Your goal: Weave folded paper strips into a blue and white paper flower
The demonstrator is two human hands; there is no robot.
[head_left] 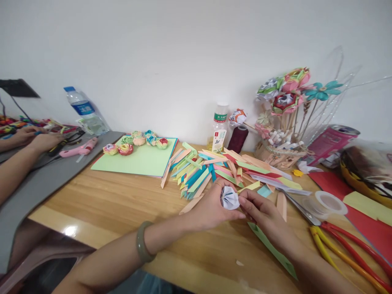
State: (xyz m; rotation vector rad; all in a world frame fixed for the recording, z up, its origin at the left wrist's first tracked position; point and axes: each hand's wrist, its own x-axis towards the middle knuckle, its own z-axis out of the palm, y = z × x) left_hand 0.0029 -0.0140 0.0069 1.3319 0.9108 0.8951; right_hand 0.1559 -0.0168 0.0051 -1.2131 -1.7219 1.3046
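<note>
A small white pleated paper flower (229, 198) sits in my left hand (211, 209), whose fingers and thumb curl around it. My right hand (266, 213) pinches at the flower's right edge, its fingertips close together; exactly what lies between them is partly hidden. Beneath my right wrist a green folded paper strip (273, 250) lies on the wooden table (128, 200). Just beyond both hands spreads a heap of folded paper strips (196, 173) in many colours. Scissors (324, 224) with red and yellow handles rest right of my right hand.
A tape roll (330, 203) lies by the scissors. Behind the strips stand a bottle (219, 126), a dark thread spool (238, 138) and a basket (278, 158) of paper flowers. Several paper rosettes sit on green paper (134, 161). At left, another person's hands work near a pink glue gun (80, 148).
</note>
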